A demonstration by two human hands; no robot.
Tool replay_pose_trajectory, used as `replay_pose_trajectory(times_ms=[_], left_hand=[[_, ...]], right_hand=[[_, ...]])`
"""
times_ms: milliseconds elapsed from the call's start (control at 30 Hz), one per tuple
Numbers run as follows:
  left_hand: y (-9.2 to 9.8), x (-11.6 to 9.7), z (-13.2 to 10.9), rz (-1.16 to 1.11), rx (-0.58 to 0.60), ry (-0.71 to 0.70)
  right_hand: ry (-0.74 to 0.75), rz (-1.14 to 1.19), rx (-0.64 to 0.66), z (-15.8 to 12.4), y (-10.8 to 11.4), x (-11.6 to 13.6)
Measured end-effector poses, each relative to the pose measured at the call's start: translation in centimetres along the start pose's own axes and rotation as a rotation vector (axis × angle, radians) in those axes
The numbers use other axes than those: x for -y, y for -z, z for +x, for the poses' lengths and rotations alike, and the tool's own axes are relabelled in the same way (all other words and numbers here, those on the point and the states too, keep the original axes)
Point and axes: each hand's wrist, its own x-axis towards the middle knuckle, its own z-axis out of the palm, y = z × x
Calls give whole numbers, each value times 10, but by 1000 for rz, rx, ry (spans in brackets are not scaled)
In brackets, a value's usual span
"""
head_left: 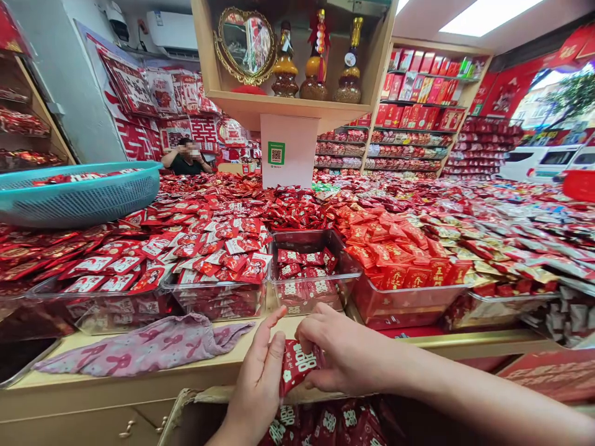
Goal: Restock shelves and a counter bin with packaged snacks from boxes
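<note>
Between my two hands is a red candy packet [297, 365] with white printed characters. My left hand [258, 378] has its thumb against the packet's left side, its fingers partly hidden behind. My right hand [332, 353] grips the packet's right side with bent fingers and thumb. Below them, an open cardboard box [179, 418] contains more packets [328, 424] of the same look. Just beyond my hands stands a clear plastic bin [346, 282], partly filled with similar red packets [302, 257].
A pink patterned cloth [153, 347] lies on the counter edge. Heaped bins of red packets [232, 248] and orange-red packets [395, 260] flank the middle bin. A turquoise basket [83, 198] sits at left. Above the counter hangs a wooden display shelf [288, 108]. A person [186, 161] is at the back.
</note>
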Motion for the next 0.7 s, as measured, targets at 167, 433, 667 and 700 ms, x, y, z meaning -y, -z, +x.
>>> replay_pose_trajectory(times_ms=[167,433,667,700], left_hand=[[-3,-4,-6,-89,10,127],[-1,0,-5,-13,153,63],[-2,4,-10,19,160,27],[-3,4,-11,25,163,25]], right_hand=[[36,-95,-75,10,39,-3],[-320,-375,14,104,63,-77],[-280,-397,251,148,23,-105],[-279,-405,261,149,20,-106]])
